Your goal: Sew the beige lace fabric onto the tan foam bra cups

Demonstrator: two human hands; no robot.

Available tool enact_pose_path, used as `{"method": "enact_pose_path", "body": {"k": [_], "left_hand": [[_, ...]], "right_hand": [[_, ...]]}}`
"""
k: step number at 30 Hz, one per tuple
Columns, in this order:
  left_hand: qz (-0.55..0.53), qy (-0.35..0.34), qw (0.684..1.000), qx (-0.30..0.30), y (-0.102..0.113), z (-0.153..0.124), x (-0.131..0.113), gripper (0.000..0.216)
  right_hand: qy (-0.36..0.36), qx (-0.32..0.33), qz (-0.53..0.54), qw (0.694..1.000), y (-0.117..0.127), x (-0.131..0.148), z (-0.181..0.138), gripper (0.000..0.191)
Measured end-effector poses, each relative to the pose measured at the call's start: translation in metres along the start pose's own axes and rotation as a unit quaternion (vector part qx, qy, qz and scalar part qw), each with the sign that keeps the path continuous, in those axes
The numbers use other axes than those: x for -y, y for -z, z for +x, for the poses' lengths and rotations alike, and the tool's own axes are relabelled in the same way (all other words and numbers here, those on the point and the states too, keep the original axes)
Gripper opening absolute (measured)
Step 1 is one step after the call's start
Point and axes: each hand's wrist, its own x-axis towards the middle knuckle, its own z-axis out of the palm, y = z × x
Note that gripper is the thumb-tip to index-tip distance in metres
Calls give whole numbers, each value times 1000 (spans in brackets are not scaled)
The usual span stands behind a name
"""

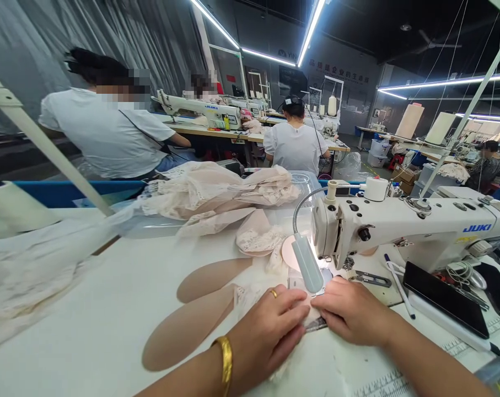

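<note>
My left hand (pixel 270 331), with a gold ring and a gold bangle, lies with fingers stretched flat on a piece of white lace fabric (pixel 250 295) in front of the needle of a white sewing machine (pixel 402 226). My right hand (pixel 351 311) presses down beside it, fingers together on the same fabric edge just under the machine's lamp (pixel 307 264). Two beige oval cup pieces (pixel 192 325) lie to the left of my left hand.
A heap of cream lace garments (pixel 216 193) sits behind the work area. A black phone (pixel 444 298), a pen (pixel 398 281), thread snips (pixel 371 278) lie right of the machine. Other people sew at benches beyond (pixel 295 143). A white post (pixel 47 143) slants at left.
</note>
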Motion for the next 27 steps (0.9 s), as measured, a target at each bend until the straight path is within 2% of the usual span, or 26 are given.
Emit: {"method": "enact_pose_path", "body": {"k": [8, 15, 18, 23, 27], "left_hand": [[4, -37, 999, 39, 6, 22, 19, 27], [8, -104, 995, 3, -2, 35, 43, 25], [1, -124, 992, -4, 1, 41, 47, 23], [-7, -115, 992, 42, 10, 44, 48, 23], [3, -96, 994, 58, 4, 42, 57, 19]], "right_hand": [[-43, -14, -58, 997, -5, -4, -2, 13], [-65, -43, -96, 992, -11, -6, 0, 12], [-71, -56, -97, 991, -12, -7, 1, 13], [-64, -57, -96, 992, -10, -6, 1, 15], [-53, -42, -100, 993, -8, -5, 0, 20]]}}
